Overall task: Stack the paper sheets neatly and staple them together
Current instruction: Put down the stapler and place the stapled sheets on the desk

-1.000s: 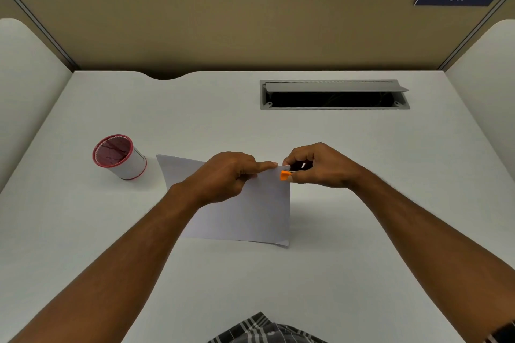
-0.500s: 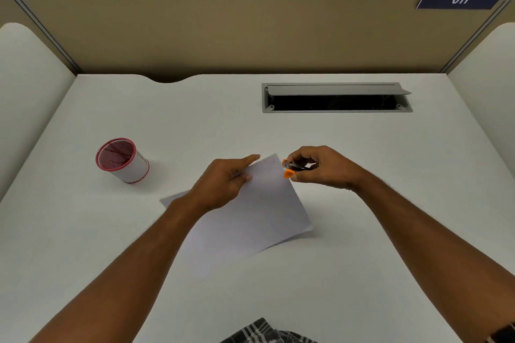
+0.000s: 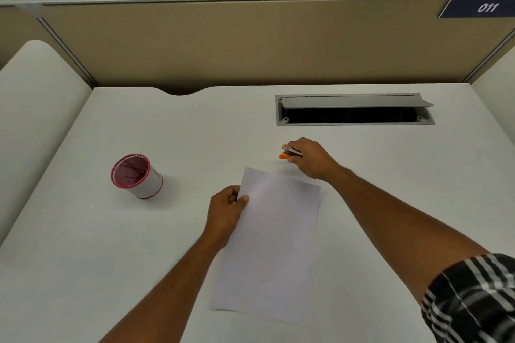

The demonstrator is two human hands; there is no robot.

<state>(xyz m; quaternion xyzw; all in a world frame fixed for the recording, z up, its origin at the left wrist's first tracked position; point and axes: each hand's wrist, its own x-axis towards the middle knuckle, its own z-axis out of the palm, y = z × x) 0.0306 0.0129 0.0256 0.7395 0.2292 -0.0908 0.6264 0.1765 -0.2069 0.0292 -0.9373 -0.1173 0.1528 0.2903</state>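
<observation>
Near the middle of the white desk (image 3: pixel 195 125), the stack of white paper sheets (image 3: pixel 274 242) lies with its long axis running near to far. The left hand (image 3: pixel 227 210) pinches its far-left edge. The right hand (image 3: pixel 310 159), just beyond the far-right corner, clasps the small orange-and-metal stapler (image 3: pixel 288 152); that corner looks nearest for stapling.

White paper sheets (image 3: pixel 274 242), orange and silver stapler (image 3: pixel 288 152), red-rimmed white cup (image 3: pixel 136 175), off-white desk (image 3: pixel 83 259), black-and-white plaid sleeve (image 3: pixel 473 298), tan partition (image 3: pixel 250 42)
</observation>
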